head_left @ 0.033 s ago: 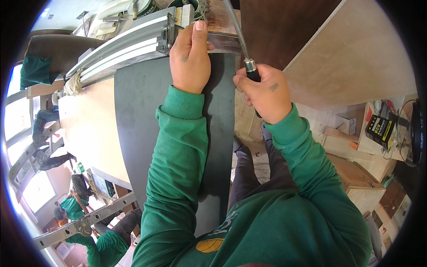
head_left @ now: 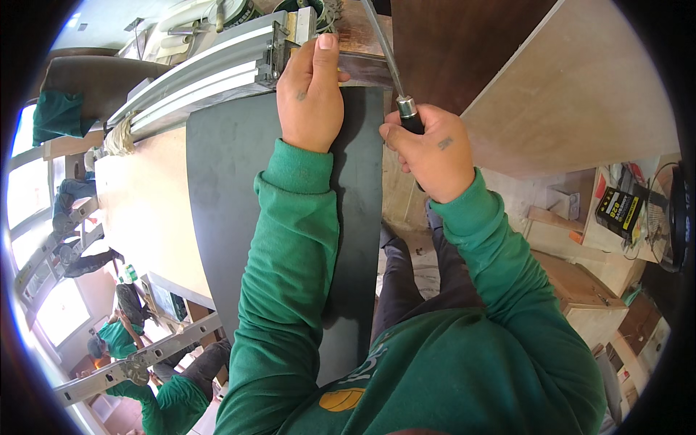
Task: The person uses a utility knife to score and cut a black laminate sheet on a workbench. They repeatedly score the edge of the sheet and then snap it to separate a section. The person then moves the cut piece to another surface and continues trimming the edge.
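Note:
My right hand grips the black handle of a long metal tool, a file or similar, with a silver collar; its shaft points away from me. My left hand is curled at the far edge of a dark grey board, beside a metal rail assembly; what its fingertips hold is hidden. The grey board lies on a pale wooden board, under my left forearm.
Brown and pale panels stand at the right, above cluttered boxes. Co-workers and aluminium ladders are at the left, near bright windows. Containers and rolls sit beyond the rail. My legs show below, beside the grey board.

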